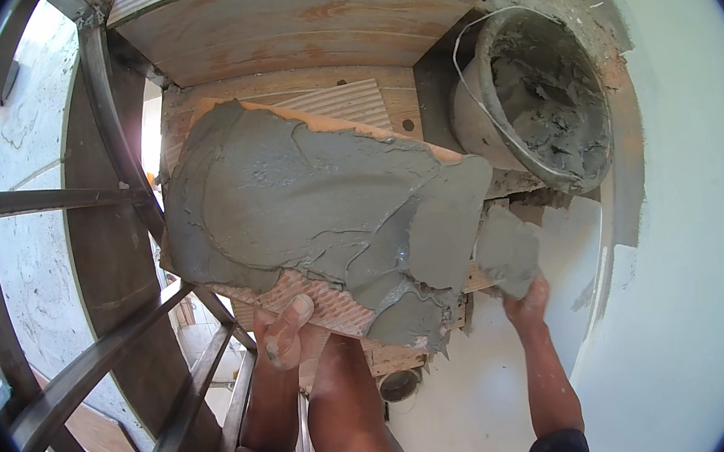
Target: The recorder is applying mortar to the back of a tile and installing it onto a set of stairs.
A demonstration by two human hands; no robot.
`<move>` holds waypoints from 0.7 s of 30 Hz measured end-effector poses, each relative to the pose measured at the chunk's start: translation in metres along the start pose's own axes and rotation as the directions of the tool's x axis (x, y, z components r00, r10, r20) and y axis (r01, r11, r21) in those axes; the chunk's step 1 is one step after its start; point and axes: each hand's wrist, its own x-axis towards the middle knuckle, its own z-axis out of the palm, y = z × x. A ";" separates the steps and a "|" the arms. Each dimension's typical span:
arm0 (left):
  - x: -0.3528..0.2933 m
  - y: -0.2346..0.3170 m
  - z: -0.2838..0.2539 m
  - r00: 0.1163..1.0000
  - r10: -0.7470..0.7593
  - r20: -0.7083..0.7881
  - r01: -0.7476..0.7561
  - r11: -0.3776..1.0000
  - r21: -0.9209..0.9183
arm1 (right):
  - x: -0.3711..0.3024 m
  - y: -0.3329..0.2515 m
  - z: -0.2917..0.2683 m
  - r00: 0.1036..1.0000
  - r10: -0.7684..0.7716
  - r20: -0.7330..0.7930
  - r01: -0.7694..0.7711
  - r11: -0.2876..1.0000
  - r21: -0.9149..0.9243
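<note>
A large tile (321,299) lies tilted in front of me, its ribbed, reddish back facing up. Wet grey mortar (315,196) covers most of that back in a thick, uneven layer, with bare ribs left along the near edge. My left hand (285,333) is closed on this near edge, thumb on top and fingers hidden underneath. Beside the tile's right end, my right hand (529,304) grips a trowel (507,250); its blade is coated in mortar and its handle is mostly hidden by the hand.
A bucket (478,117) with a wire handle, partly filled with mortar, stands at the far right. Metal railing bars (50,200) run along the left. Behind the tile rises a wood-patterned stair riser (288,26). A white wall (685,192) bounds the right; a small round container (398,385) sits below.
</note>
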 end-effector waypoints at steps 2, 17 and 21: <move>-0.002 0.004 -0.005 1.000 -0.006 0.002 0.006 0.999 0.053 | -0.001 -0.018 -0.024 0.999 0.029 0.045 -0.030 0.999 0.026; -0.002 0.011 -0.001 0.996 -0.042 -0.076 0.055 0.982 0.180 | 0.138 -0.202 -0.098 0.685 -0.306 0.661 0.583 0.775 -0.246; -0.006 0.011 0.006 0.984 -0.174 -0.027 0.174 0.942 0.288 | 0.174 -0.226 -0.060 0.620 -0.379 0.687 0.702 0.659 -0.270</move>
